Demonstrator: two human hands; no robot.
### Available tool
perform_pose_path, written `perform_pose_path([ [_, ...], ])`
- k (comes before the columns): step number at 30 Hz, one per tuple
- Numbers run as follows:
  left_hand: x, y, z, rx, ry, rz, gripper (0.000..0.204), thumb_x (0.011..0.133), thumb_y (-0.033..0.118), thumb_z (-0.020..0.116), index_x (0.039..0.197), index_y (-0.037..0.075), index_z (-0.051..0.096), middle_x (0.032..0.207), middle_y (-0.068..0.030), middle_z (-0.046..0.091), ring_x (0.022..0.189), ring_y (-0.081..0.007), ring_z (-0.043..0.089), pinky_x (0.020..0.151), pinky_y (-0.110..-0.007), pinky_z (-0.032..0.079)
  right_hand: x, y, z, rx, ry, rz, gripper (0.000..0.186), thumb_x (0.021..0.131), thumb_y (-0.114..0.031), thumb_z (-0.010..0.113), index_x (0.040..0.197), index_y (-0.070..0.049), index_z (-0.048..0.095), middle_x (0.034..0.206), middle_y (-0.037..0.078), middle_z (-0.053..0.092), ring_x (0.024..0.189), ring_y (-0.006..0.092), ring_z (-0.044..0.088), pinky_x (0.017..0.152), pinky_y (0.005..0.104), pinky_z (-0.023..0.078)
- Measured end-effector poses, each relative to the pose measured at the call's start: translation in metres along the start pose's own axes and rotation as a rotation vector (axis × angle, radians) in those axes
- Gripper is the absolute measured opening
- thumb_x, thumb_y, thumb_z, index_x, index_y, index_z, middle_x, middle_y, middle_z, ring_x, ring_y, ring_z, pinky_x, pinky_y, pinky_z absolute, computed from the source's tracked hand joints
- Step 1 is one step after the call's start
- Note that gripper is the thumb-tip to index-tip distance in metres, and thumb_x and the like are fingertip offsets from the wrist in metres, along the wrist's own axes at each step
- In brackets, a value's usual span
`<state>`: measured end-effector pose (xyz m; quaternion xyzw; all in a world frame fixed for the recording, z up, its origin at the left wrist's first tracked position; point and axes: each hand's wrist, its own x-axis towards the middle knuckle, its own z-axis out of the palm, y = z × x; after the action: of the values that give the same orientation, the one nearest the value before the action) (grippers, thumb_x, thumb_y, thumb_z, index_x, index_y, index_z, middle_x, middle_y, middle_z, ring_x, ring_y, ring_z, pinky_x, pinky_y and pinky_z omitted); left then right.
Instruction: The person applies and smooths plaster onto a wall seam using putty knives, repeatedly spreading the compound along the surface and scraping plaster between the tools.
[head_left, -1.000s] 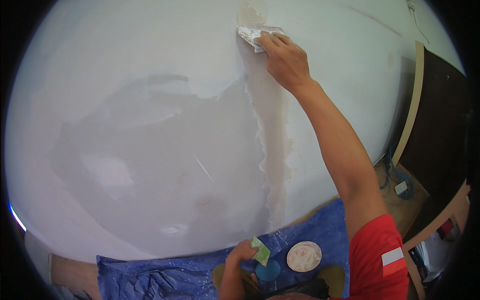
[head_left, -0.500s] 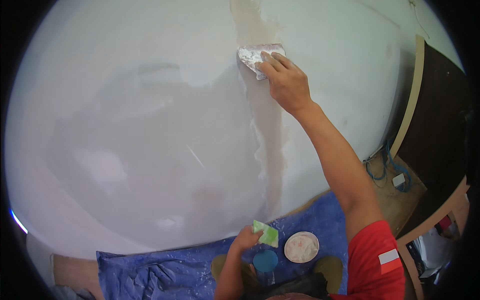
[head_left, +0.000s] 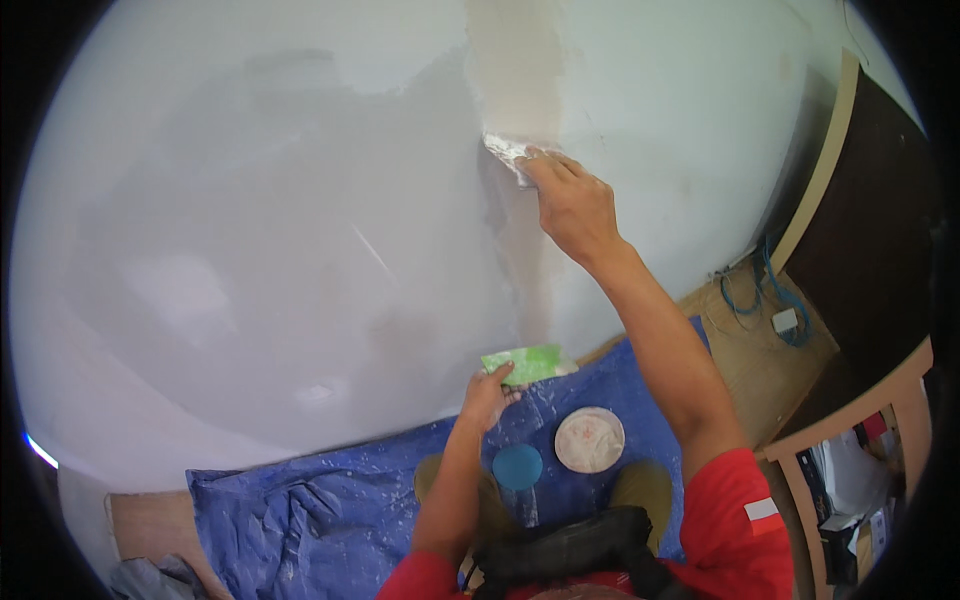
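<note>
My right hand (head_left: 572,205) grips a flat putty-smeared scraper (head_left: 505,155) against the white wall (head_left: 250,220), on an upright band of beige filler (head_left: 510,65) that has a greyer patch to its left. Low down, my left hand (head_left: 489,395) holds a green flat plate (head_left: 522,360) with white smears, just in front of the foot of the wall. Below it, a round blue lid (head_left: 517,467) and a round container of pale paste (head_left: 590,437) rest on a blue tarpaulin (head_left: 285,520) between my legs.
At the right stand a dark panel with a cream edge (head_left: 870,220) and a wooden rack (head_left: 800,500) holding assorted items. Blue cables (head_left: 770,300) and a small white box (head_left: 784,321) lie on the floor by the wall. A dark bag (head_left: 560,540) sits at my waist.
My right hand and scraper have moved down the beige band. My left hand has risen in the picture, turning the green plate flatter. The view has shifted, showing more of the floor and my lap.
</note>
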<state>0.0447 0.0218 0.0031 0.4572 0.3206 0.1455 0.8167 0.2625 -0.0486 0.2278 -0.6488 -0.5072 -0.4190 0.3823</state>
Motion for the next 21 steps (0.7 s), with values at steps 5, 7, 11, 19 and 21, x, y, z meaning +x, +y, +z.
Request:
perform_pose_path([
  [5,0.015,-0.03,-0.017,-0.015,-0.014,-0.001,0.024,0.1,0.018,0.061,0.112,-0.003,0.059,0.095,-0.0125,0.068,0.079,-0.019,0.065,0.062,-0.031,0.05,-0.077,0.001,0.012,0.559,-0.213,0.646,0.027,0.093,-0.002,0.06,0.119,-0.007,0.063,0.114,0.01,0.07,0.098,0.0249,0.071,0.08,0.0376,0.06],
  [7,0.009,-0.042,-0.022,-0.019,0.001,-0.01,0.024,0.1,0.018,0.061,0.112,-0.002,0.059,0.096,-0.0126,0.068,0.079,-0.0191,0.065,0.062,-0.031,0.05,-0.103,-0.002,0.009,1.284,-0.108,1.213,0.028,0.096,-0.006,0.058,0.123,0.002,0.058,0.115,0.014,0.067,0.099,0.0233,0.07,0.086,0.039,0.06],
  [11,0.0,-0.039,-0.022,0.004,0.063,-0.009,0.025,0.099,0.018,0.062,0.114,-0.002,0.059,0.1,-0.0126,0.068,0.079,-0.0199,0.065,0.063,-0.031,0.05,-0.119,0.004,0.0,1.439,-0.033,1.409,0.029,0.095,-0.01,0.059,0.12,0.006,0.059,0.113,0.016,0.067,0.095,0.0242,0.07,0.082,0.0386,0.06],
  [19,-0.001,-0.036,-0.039,0.031,0.06,0.032,0.029,0.099,0.02,0.062,0.117,-0.002,0.058,0.101,-0.0126,0.069,0.081,-0.0209,0.067,0.064,-0.031,0.051,-0.068,-0.004,-0.041,1.373,0.101,1.213,0.03,0.098,-0.009,0.052,0.122,0.008,0.059,0.109,0.014,0.066,0.096,0.021,0.067,0.083,0.0362,0.059],
  [21,-0.003,-0.028,-0.048,0.052,0.075,0.046,0.028,0.099,0.021,0.061,0.115,-0.002,0.06,0.099,-0.0119,0.07,0.08,-0.0199,0.068,0.064,-0.031,0.051,-0.054,-0.013,-0.045,1.393,0.114,1.182,0.032,0.098,-0.009,0.052,0.125,0.008,0.058,0.111,0.014,0.066,0.096,0.0205,0.067,0.084,0.0361,0.059],
])
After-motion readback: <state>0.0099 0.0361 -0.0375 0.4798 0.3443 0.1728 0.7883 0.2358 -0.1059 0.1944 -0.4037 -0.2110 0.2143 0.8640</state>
